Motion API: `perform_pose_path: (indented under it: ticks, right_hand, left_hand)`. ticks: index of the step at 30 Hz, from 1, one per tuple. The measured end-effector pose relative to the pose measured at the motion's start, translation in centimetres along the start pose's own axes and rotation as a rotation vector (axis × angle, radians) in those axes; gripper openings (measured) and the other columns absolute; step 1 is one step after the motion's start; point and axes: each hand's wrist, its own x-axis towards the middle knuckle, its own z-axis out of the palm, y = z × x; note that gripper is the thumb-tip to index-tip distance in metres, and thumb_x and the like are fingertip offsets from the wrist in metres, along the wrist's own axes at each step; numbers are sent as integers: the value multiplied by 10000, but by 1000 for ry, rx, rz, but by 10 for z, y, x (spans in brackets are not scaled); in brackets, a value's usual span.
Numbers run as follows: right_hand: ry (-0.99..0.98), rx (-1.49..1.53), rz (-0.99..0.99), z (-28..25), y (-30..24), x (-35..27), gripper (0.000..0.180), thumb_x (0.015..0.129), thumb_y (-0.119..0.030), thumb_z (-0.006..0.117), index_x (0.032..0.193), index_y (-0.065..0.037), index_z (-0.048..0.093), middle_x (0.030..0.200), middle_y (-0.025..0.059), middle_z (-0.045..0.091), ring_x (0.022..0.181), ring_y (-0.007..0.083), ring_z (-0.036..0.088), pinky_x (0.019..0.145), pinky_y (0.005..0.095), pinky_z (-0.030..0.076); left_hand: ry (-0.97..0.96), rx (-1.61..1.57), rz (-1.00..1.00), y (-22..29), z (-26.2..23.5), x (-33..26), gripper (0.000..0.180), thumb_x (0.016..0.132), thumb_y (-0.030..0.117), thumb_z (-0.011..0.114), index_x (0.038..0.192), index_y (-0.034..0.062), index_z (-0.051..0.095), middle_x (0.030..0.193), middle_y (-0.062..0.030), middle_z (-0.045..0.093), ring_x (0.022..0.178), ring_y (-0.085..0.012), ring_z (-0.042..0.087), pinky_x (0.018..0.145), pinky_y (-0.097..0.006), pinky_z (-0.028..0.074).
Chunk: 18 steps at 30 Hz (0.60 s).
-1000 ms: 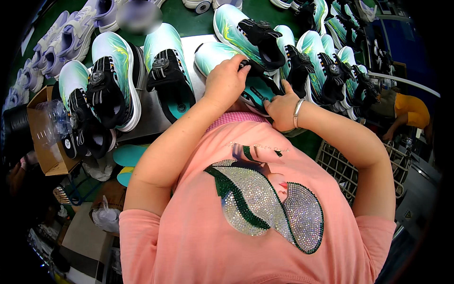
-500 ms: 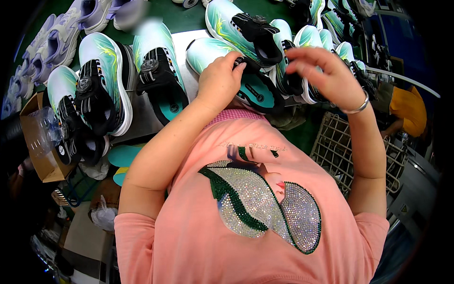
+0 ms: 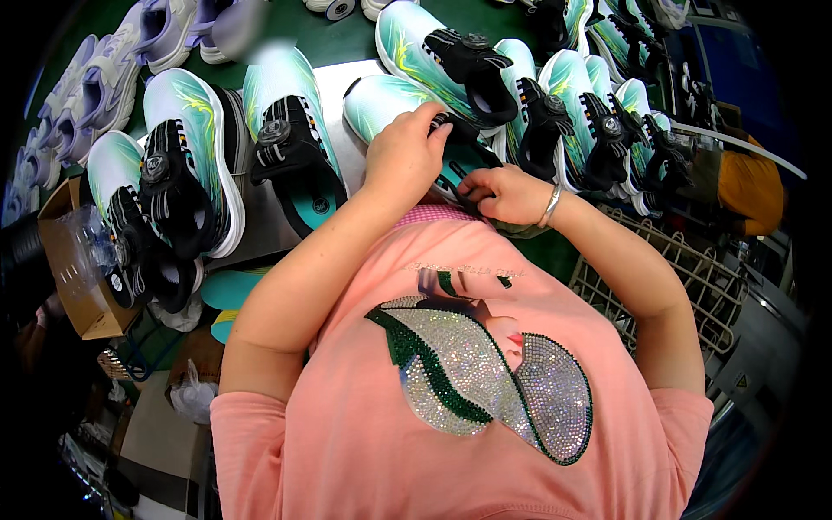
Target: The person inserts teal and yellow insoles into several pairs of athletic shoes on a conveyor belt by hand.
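Note:
A white and teal sneaker (image 3: 374,102) with a black collar lies on the bench in front of me, toe pointing up and left. My left hand (image 3: 404,152) is closed on the upper near the tongue, thumb and forefinger pinching the black edge. My right hand (image 3: 511,194), with a bracelet on its wrist, is closed at the heel end, fingertips on the black collar. Part of the teal insole shows between my hands. The fingers' exact hold inside the collar is partly hidden. Close by on the left stands another such sneaker (image 3: 284,87) with a dial on its tongue.
More matching sneakers (image 3: 568,78) line the bench to the right. Lilac sneakers (image 3: 108,91) stand at the far left. A cardboard box (image 3: 65,251) with clear plastic and teal insoles (image 3: 227,290) are at lower left. A wire basket (image 3: 676,260) sits at right, beyond it a person in orange (image 3: 747,195).
My right hand has come down and left from the air above the right-hand sneakers to the heel of the sneaker in front of me. The left hand keeps its pinch on the upper.

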Motion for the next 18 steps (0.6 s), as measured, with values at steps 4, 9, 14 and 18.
perform_pose_path:
  ticks: [4, 9, 14, 18]
  right_hand:
    - [94, -553, 89, 3, -21, 0, 240, 748, -186, 450, 913, -73, 582, 767, 133, 610, 744, 293, 586, 846, 506, 285]
    - [118, -798, 322, 19, -38, 26, 232, 710, -144, 489, 903, -94, 609, 829, 131, 620, 818, 277, 598, 866, 629, 193]
    - [202, -821, 108, 18, -34, 8, 186, 710, -152, 469, 805, -62, 601, 714, 130, 615, 699, 278, 611, 894, 634, 152]
    - [644, -680, -198, 21, -19, 3, 121, 699, -157, 489, 678, -47, 537, 581, 116, 554, 579, 274, 573, 851, 558, 259]
  left_hand:
    - [8, -8, 44, 0, 0, 1, 225, 776, 193, 533, 938, 37, 536, 846, -205, 568, 788, -369, 537, 679, -380, 433]
    - [13, -29, 5, -1, 1, -3, 227, 776, 182, 530, 937, 21, 525, 864, -208, 563, 818, -370, 534, 703, -386, 429]
    - [2, -19, 85, 10, 0, -14, 280, 753, 135, 530, 999, 12, 476, 939, -203, 521, 901, -359, 498, 766, -386, 406]
    - [58, -7, 130, 6, 6, -24, 347, 679, 11, 497, 1021, -2, 441, 997, -194, 479, 935, -360, 463, 800, -397, 390]
